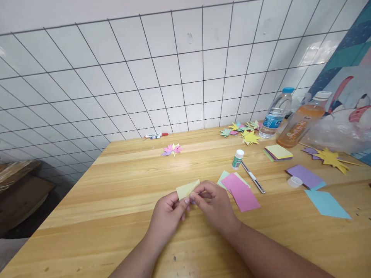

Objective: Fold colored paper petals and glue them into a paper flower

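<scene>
Yellow paper (185,190) is held up above the near part of the table by both hands; a fold or crease appears to be in hand. By the left hand (170,210) its lower edge is pinched between thumb and curled fingers; by the right hand (216,206) its lower right side is pinched between thumb and forefinger. A purple bit (192,201) is glimpsed under the fingertips; whether it is joined to the paper cannot be told. A steady left pinch and a light, exact right one are judged to be called for next. On the wooden table (116,193), left to right, are noted: markers (156,136) by the wall, a pink-and-purple paper leaf (173,150), overlapped pink paper (243,193), an upright glue stick (237,159), a utility knife (253,177) laid aslant, clustered leaves (251,137), a water bottle (274,117), stacked squares (278,151), an orange drink bottle (301,123), a purple sheet (307,175) with a round cap (295,182) at its left edge, a blue sheet (329,204) and a yellow leaf (332,158). The room: brown boards or boxes (26,193) at left, a tiled wall (188,65) behind, a painted panel (355,85) at right.
</scene>
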A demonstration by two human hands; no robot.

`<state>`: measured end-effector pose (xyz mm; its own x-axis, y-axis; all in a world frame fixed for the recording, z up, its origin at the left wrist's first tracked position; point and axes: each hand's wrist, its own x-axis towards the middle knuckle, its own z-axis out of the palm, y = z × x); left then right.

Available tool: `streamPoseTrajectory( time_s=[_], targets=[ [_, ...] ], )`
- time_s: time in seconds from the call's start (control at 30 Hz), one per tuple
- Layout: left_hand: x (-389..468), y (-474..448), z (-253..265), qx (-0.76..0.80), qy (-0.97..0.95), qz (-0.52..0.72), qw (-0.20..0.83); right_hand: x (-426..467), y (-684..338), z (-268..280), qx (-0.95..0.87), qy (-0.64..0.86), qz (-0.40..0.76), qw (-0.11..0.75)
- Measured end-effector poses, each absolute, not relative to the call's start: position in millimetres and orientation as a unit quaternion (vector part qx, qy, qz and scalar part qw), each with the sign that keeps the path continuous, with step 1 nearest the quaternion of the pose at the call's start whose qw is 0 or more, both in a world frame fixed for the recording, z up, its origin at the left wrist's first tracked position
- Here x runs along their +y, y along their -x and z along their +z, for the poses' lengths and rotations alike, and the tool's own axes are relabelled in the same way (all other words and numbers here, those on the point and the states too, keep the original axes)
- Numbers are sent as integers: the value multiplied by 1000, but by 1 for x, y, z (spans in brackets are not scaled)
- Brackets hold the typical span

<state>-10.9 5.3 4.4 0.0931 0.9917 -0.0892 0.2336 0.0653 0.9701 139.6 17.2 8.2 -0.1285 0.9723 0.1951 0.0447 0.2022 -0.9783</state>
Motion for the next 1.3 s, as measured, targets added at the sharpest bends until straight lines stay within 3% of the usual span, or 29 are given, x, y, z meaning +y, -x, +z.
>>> streamPoseTrajectory(
  time_s=[0.1,0.27,0.47,0.67,0.87,1.3],
  targets=[
    [6,12,3,548,-547,408,483,16,-137,9,-539,431,501,523],
    [6,14,3,562,-557,408,455,18,-135,9,-563,424,564,431],
    [5,14,6,573,-582,390,425,24,-141,3,-567,423,532,465],
    [5,14,9,560,-556,400,466,24,-144,4,-548,375,592,457],
    [6,13,6,564,-563,382,468,23,-144,8,-595,442,519,427],
    [9,15,11,535,-514,428,516,26,-145,7,-527,455,536,478]
  ],
)
